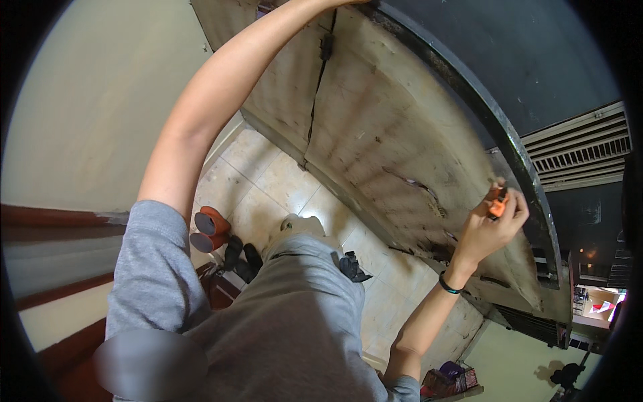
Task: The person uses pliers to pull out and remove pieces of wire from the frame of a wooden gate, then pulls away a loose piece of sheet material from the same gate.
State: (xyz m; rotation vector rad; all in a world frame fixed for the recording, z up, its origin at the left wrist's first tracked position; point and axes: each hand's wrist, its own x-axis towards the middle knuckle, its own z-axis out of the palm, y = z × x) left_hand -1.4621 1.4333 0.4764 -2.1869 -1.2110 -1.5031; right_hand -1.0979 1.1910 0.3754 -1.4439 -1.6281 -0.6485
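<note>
My right hand point(499, 221) is closed around a small orange-and-black tool point(497, 205), whose exact kind does not show. It is held against the right part of a large, stained beige panel point(402, 114), close to the panel's dark metal frame point(462, 70). My left arm reaches up across the view, and only a sliver of my left hand point(349, 2) shows at the top edge, by the upper end of that frame. Its fingers are out of sight. A dark crack or seam runs down the panel's left part, with a black fitting point(326, 47) on it.
Pale floor tiles point(251, 208) lie below the panel. Orange-brown boots point(209, 228) and black shoes point(240, 258) stand by a plain wall point(114, 100) on the left. A slatted vent point(583, 147) is at the right. Bundled items point(450, 380) sit at the lower right.
</note>
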